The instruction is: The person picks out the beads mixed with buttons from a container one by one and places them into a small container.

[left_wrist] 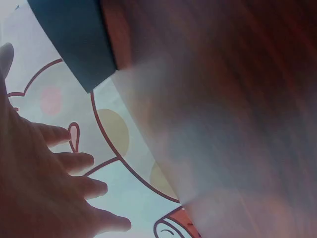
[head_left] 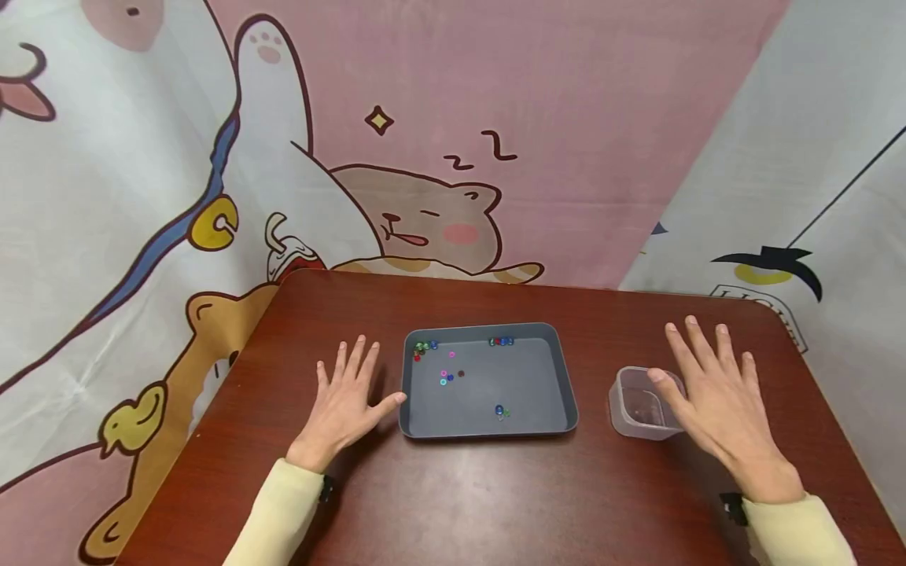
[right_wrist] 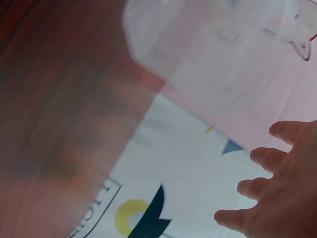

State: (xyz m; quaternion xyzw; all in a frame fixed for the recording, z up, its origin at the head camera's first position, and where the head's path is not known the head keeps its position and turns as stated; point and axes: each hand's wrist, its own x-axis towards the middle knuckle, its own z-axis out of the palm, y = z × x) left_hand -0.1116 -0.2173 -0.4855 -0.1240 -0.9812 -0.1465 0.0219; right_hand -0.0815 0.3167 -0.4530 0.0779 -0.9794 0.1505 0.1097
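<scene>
Beyond gray tray [head_left: 520, 381] and clear tub [head_left: 637, 429], a cartoon-printed curtain [head_left: 580, 118]

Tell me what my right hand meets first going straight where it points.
Your right hand would probably meet the pink-and-white printed fabric backdrop beyond the reddish-brown wooden table; exact depth is unclear.

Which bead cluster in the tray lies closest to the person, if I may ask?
The blue and green cluster towards the near rim of the tray; the corner cluster, far row and left scatter all lie farther away.
</scene>
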